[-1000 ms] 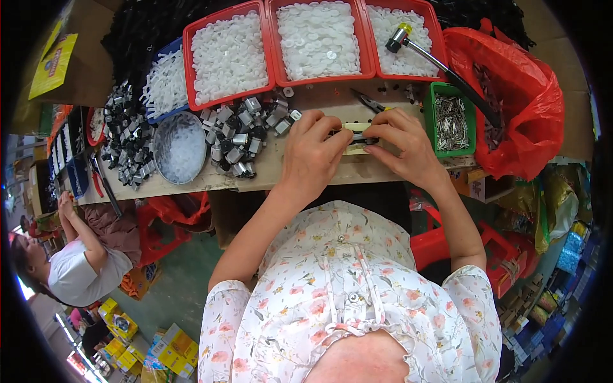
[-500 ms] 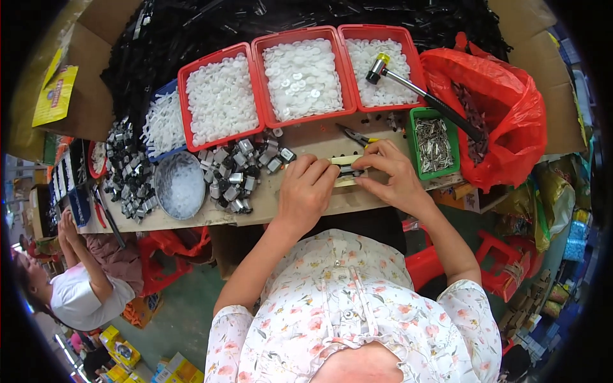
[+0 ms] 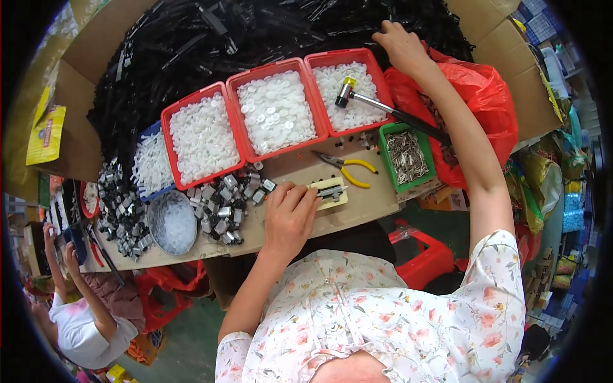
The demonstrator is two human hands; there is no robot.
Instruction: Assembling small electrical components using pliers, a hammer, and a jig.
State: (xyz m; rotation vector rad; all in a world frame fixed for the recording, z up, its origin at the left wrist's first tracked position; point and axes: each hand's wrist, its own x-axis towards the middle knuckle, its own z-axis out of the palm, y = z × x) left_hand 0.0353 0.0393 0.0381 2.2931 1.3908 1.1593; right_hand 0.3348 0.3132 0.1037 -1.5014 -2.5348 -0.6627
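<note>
Block [image 3: 334, 205], cream and oblong, lies on the bench [image 3: 367, 205] near the front edge, dark and grey strips [image 3: 331, 191] along its top. Left hand [image 3: 292, 216]: fingers bent, close together, touching the block's left end; can't tell if it's a firm grip. Right hand [image 3: 403, 48]: arm stretched far forward past the red bag [image 3: 476, 83], fingers loosely curled at the right side of the black parts heap [image 3: 300, 29]; can't tell if anything is held. Pliers [image 3: 338, 163], yellow handles, lie just beyond the block. Green bin [image 3: 416, 183] of metal pins sits right of the pliers. Hammer [image 3: 418, 126] rests across the rightmost red tray [image 3: 363, 130], handle toward the bag. Metal-and-black pieces [image 3: 223, 210] are piled left of the left hand, round bowl [image 3: 154, 231] of whitish bits beside them. Co-worker [image 3: 89, 329] in white top at far left.
</note>
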